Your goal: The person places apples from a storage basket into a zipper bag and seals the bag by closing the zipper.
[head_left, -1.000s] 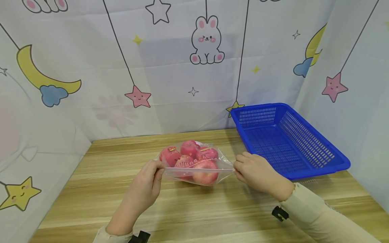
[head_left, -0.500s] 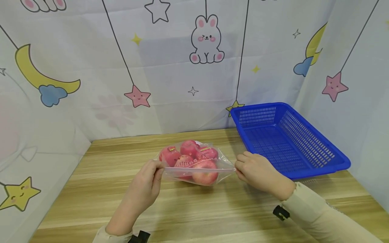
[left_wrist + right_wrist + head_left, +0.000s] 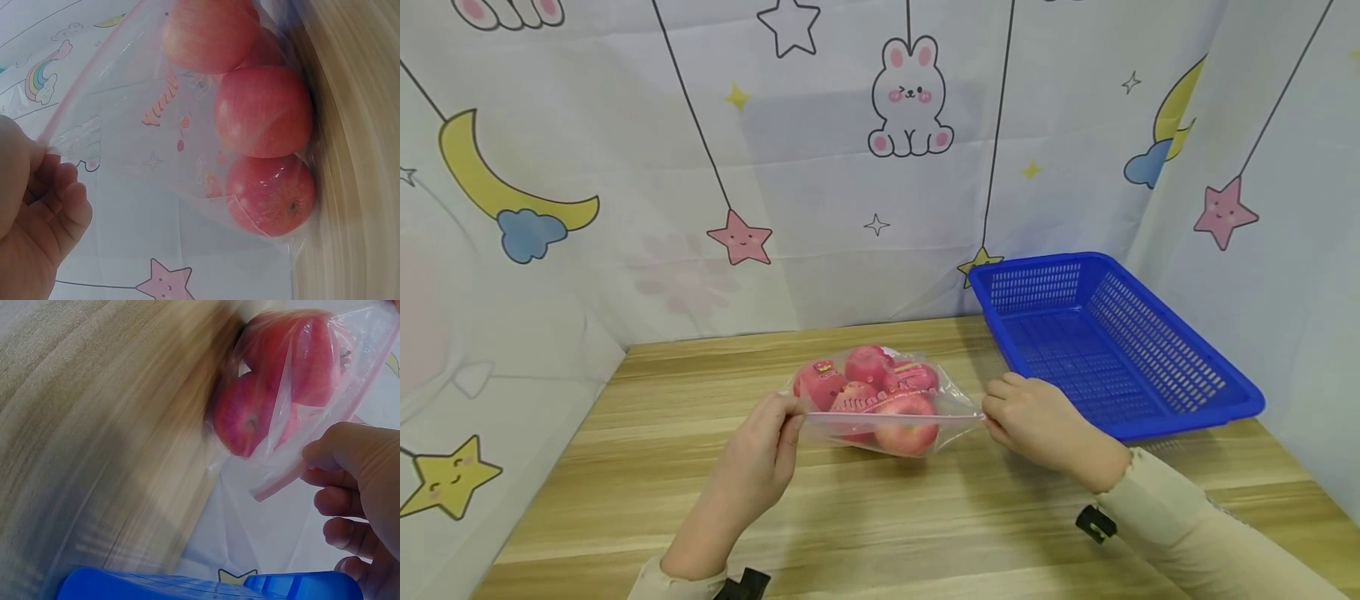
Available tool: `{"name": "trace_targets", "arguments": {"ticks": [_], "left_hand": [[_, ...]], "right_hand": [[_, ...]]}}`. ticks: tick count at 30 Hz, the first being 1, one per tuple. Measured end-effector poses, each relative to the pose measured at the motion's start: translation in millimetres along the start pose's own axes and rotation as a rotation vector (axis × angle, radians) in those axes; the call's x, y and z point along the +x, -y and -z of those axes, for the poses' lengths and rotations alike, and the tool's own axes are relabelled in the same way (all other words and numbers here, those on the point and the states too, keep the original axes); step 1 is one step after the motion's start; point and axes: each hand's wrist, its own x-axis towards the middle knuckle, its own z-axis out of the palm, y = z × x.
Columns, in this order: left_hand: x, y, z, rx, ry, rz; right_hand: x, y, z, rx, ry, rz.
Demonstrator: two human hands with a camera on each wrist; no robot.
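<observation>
A clear zip bag (image 3: 951, 402) with pink printing rests on the table, its zip edge stretched level between both hands. Several red apples (image 3: 907, 425) lie inside it; three or so show from the side in the left wrist view, the lowest apple (image 3: 270, 195) with its dimple showing. My left hand (image 3: 766, 446) pinches the zip edge's left end between thumb and curled fingers. At the other end, my right hand (image 3: 1037, 421) pinches the zip edge near its corner; in the right wrist view a short strip of the pink zip (image 3: 281, 481) sticks out past the thumb.
A blue slotted plastic basket (image 3: 1195, 342) stands at the back right, close to the right hand. The wooden table (image 3: 685, 417) meets a white cartoon-printed cloth (image 3: 820, 167) behind and at the sides. A black strap piece (image 3: 1096, 523) sits by the right cuff.
My right hand has slid slightly to the right along the zip edge. The left hand, the apples and the basket stay where they were.
</observation>
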Motion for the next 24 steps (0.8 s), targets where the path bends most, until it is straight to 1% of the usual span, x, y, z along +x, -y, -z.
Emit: {"name": "trace_targets", "arguments": {"ticks": [11, 24], "left_hand": [[-0.8, 1.7, -0.3, 0.002, -0.013, -0.018], [-2.9, 2.9, 3.0, 0.003, -0.003, 0.018]], "right_hand": [[-3.2, -3.7, -0.9, -0.011, 0.002, -0.009], [-6.7, -7.5, -1.3, -0.011, 0.001, -0.006]]}}
